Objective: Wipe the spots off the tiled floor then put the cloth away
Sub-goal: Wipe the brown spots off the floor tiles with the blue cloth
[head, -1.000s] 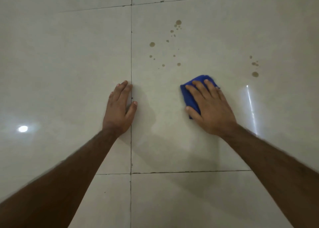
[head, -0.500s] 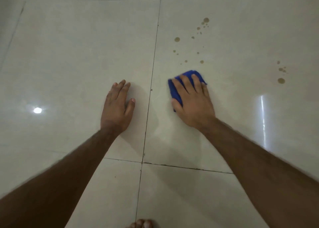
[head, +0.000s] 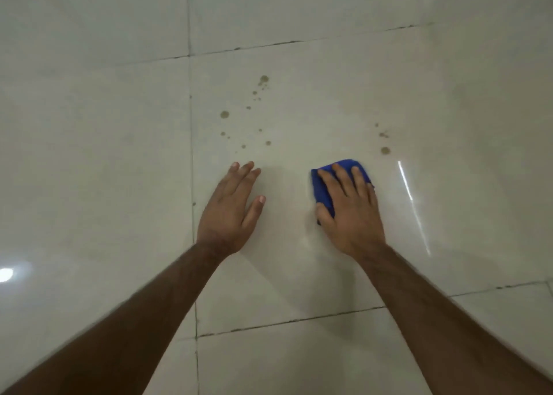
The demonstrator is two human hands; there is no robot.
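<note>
Floor: pale shiny tiles with thin dark lines between them
Left hand: the left hand lies flat on the floor, palm down; its fingers are straight and close together, and the thumb sticks out to the side at about 2 o'clock
Right hand: the right hand presses flat on the cloth; its fingers are straight and a little spread, and the thumb lies along the cloth's left edge
Cloth: the blue cloth is on the floor under the right hand, folded small; its blue edge peeks out past the fingertips and by the thumb
Two hands: they are on the same tile, near each other but not touching; the cloth is at 3 o'clock from the left hand
Brown spots: a bunch of small brown spots sits at 12 o'clock from the left hand, near its fingertips; the cloth does not touch them
More spots: a few more spots sit at 1 o'clock from the cloth, just beside it but apart
Lights: a bright round light shines on the floor at 9 o'clock, far left; a thin white streak shines at 3 o'clock from the right hand
</note>
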